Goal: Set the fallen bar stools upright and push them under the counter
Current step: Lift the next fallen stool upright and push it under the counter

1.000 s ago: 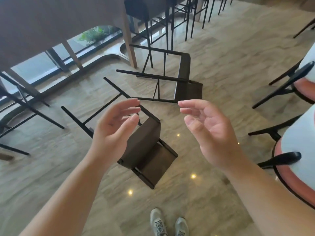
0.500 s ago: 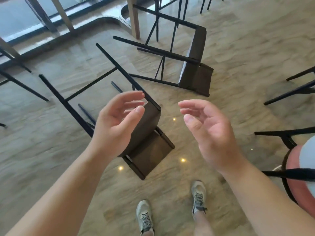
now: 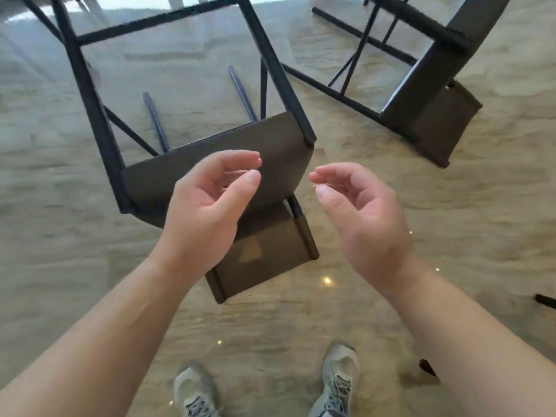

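Observation:
A dark brown bar stool [image 3: 270, 152] with black legs lies on its back on the floor right below me, legs pointing away. My left hand [image 3: 207, 203] hovers over its seat, fingers loosely curved, holding nothing. My right hand [image 3: 361, 212] hangs beside the seat's right edge, also empty with relaxed fingers. A second fallen stool [image 3: 430, 94] lies at the upper right, its seat and low backrest toward me. The counter is out of view.
Polished beige stone floor [image 3: 451, 206] all around, with light spots reflected in it. My two grey sneakers [image 3: 340, 377] stand at the bottom edge. Black chair feet [image 3: 544, 300] poke in at the right edge.
The view has closed in and tilted down over the near stool. Both hands have dropped lower toward its seat, still apart and empty. The red chairs at the right have left the frame.

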A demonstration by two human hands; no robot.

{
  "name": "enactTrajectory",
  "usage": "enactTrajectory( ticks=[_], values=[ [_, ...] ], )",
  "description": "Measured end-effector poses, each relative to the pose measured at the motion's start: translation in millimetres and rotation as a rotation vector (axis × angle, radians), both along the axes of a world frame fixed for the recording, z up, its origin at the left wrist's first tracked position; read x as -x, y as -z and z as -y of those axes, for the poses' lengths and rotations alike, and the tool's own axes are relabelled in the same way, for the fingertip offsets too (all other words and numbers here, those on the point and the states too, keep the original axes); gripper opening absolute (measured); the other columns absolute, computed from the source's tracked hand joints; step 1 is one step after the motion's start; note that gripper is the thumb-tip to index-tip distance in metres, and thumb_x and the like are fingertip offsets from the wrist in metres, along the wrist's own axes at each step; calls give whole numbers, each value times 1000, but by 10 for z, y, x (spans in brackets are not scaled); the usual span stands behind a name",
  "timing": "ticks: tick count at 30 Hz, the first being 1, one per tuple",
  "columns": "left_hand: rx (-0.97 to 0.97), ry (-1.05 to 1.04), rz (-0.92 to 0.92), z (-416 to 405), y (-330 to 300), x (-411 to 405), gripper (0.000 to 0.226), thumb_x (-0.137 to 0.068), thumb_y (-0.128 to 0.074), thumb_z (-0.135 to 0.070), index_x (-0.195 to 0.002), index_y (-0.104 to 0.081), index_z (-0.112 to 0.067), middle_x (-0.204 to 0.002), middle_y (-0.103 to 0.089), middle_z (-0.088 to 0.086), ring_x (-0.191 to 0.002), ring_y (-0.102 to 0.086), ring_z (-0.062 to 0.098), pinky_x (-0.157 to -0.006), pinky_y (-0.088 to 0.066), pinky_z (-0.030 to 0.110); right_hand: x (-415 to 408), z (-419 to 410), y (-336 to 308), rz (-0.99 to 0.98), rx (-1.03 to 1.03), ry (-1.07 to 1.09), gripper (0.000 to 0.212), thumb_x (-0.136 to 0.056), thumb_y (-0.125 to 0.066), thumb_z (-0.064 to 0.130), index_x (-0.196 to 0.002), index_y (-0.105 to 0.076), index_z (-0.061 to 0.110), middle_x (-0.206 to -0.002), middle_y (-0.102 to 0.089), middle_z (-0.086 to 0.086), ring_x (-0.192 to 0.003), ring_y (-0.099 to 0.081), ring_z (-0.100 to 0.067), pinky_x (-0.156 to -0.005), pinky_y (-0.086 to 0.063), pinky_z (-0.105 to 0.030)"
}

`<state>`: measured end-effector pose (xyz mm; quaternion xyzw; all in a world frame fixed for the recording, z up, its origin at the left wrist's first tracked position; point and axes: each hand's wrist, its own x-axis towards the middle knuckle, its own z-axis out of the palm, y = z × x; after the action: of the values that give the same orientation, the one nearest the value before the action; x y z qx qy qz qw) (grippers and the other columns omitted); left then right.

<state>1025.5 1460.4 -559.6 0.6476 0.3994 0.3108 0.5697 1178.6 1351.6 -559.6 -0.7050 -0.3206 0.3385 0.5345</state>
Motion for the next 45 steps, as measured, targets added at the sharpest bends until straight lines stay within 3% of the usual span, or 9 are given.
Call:
enactTrajectory(
  ticks=[12, 19, 22, 26, 29, 32, 36, 41, 45],
  values=[
    [11, -161, -186, 114, 3136, 279, 14, -91, -59, -18, -91, -73, -21, -86, -72, -6, -87, -68, 11, -79, -56, 27, 5, -353, 3214, 20, 237, -13, 12, -91, -64, 15, -84, -70, 23, -83, -72, -2, -82, -69, -17, -78, -57, -35],
    [23, -166, -344, -70, 4292, 431, 12, -91, -63, -21, -87, -72, -28, -83, -72, -11, -82, -65, 1, -71, -45, 14, 21, -512, 4157, 100, 398, -168, 8, -90, -60, 23, -88, -67, 22, -79, -67, 0, -73, -61, -13, -67, -46, -26],
    [80, -160, -428, -109, 4562, 480, 12, -91, -63, -22, -85, -71, -28, -85, -71, -11, -83, -63, 2, -75, -46, 18, -87, -509, 4433, 215, 561, -324, 11, -92, -60, 31, -100, -63, 24, -86, -66, 5, -80, -62, -13, -70, -45, -26],
    [139, -234, -666, -91, 4817, 634, 7, -91, -60, -29, -91, -67, -27, -97, -67, -6, -84, -60, 8, -69, -44, 22, -275, -549, 4680, 358, 749, -407, 41, -90, -61, 37, -127, -53, 20, -117, -59, -5, -99, -61, -23, -80, -49, -33],
    [73, -303, -839, -63, 4967, 848, 20, -90, -62, -33, -107, -62, -23, -118, -52, -3, -101, -53, 17, -86, -46, 30, -305, -558, 4815, 452, 787, -388, 55, -89, -64, 34, -138, -45, 18, -130, -46, -10, -112, -56, -30, -95, -50, -42],
    [-52, -213, -977, -6, 5059, 990, 35, -89, -62, -37, -120, -55, -23, -132, -43, 1, -119, -44, 23, -100, -47, 44, -312, -562, 4951, 593, 780, -413, 58, -88, -65, 33, -139, -41, 17, -134, -39, -11, -119, -49, -31, -101, -47, -43],
    [-213, -178, -1202, 46, 5099, 1027, 47, -90, -60, -39, -132, -46, -23, -148, -29, 8, -137, -26, 30, -109, -33, 49, -331, -589, 4985, 752, 747, -374, 50, -88, -66, 35, -129, -43, 17, -125, -39, -8, -114, -47, -28, -91, -51, -43],
    [103, -438, -1020, 21, 5114, 1082, 72, -92, -60, -34, -149, -18, -25, -150, -22, 8, -132, -37, 38, -98, -47, 53, -368, -630, 4993, 877, 780, -284, 80, -83, -71, 48, -144, -27, 20, -136, -36, -11, -124, -41, -32, -94, -47, -47],
    [149, -406, -968, 28, 5169, 1126, 75, -95, -54, -34, -151, -3, -36, -146, -33, 12, -121, -49, 36, -81, -53, 46, -499, -627, 5075, 502, 832, -180, 98, -76, -77, 54, -147, -18, 22, -135, -48, -12, -117, -55, -36, -91, -52, -50]
  ],
)
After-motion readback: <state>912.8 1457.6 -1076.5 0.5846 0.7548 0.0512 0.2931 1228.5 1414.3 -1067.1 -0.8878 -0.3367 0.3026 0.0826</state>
